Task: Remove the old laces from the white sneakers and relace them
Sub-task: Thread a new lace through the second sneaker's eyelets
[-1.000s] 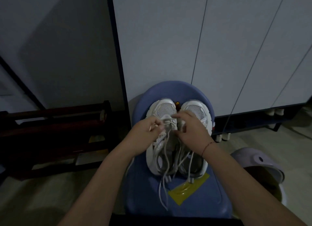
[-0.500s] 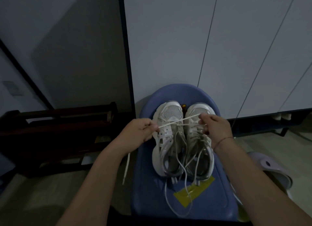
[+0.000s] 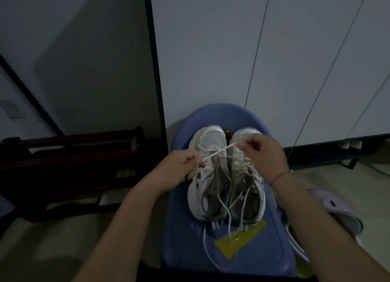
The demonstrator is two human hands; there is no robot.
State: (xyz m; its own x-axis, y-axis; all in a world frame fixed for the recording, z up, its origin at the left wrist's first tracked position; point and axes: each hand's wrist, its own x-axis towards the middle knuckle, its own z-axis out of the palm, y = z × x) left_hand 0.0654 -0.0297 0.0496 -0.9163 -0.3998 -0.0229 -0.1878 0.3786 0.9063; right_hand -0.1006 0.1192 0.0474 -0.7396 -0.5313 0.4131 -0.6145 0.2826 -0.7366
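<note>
Two sneakers (image 3: pixel 211 138) side by side on stool (image 3: pixel 181 229), toes toward cabinet (image 3: pixel 211 49). Lace (image 3: pixel 219 151) stretched taut above toes, pinched at one end by left hand (image 3: pixel 181 165), at other by right hand (image 3: pixel 266 153). Loose ends trailing past heels onto seat, across yellow tape (image 3: pixel 249 231).

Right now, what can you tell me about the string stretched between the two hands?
The white shoelace is a thin, soft-looking cord pulled straight over the front of the white sneakers. The left hand pinches its lower end and the right hand pinches the higher end, so it slopes upward to the right. Whether it passes through an eyelet cannot be seen.
</note>
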